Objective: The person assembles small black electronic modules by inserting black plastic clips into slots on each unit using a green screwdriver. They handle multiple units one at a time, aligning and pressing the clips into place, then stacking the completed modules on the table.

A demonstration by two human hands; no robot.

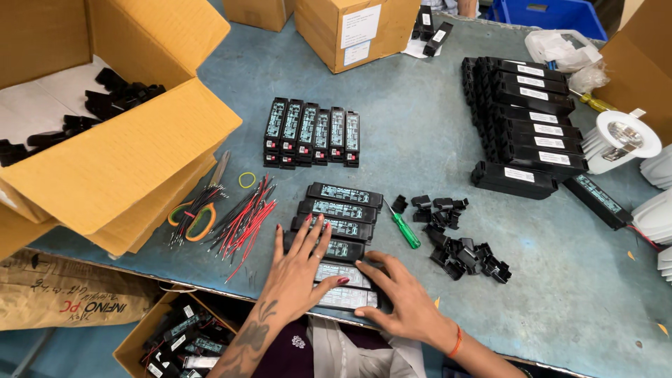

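Observation:
My left hand (302, 267) lies flat, fingers spread, on a column of long black driver boxes (341, 209) at the near edge of the blue-grey table (420, 133). My right hand (395, 294) rests beside it, fingers curled around the nearest box (346, 299) and touching the one above. Neither hand lifts anything. A green-handled screwdriver (404, 228) lies just right of the column. A bundle of red and black wires (246, 218) lies to its left.
Several black boxes stand in a row (313, 131) mid-table; a big stack (528, 119) sits far right. Small black caps (458, 241), scissors (199, 210), a rubber band (247, 180), cardboard cartons (105, 140) (353, 28), white lamp fittings (623, 140) and a floor carton of parts (178, 339) surround me.

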